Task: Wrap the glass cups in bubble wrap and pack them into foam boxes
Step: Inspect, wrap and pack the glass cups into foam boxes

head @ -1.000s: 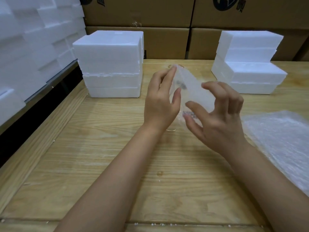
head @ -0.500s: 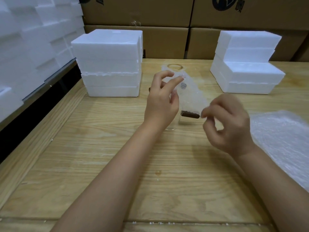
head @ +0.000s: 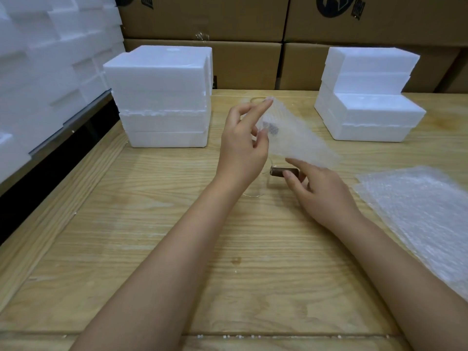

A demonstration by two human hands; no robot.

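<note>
Pinching a bubble wrap sheet (head: 296,138) at its upper corner, the left hand (head: 243,150) sits at centre frame, its grip closed on the sheet between a stretched forefinger and the thumb. The sheet hangs slanted down toward the right. Just below it the right hand (head: 326,193) has its grip closed on the brown handle (head: 282,171) of the glass cup (head: 253,193), thumb on top and curled fingers behind, while the forefinger points out under the sheet's lower edge. The cup is clear and hard to make out; it stands on the counter (head: 152,236) partly behind the left hand, with a curved edge showing by that wrist. A pile of bubble wrap (head: 417,219) lies flat at the right edge of the frame. One stack of foam boxes (head: 162,97) stands left of centre at the back of the counter, and a second, stepped stack of foam boxes (head: 369,97) stands at the upper right. Cardboard cartons (head: 248,64) line the back, and more foam pieces (head: 50,46) fill the upper left.
</note>
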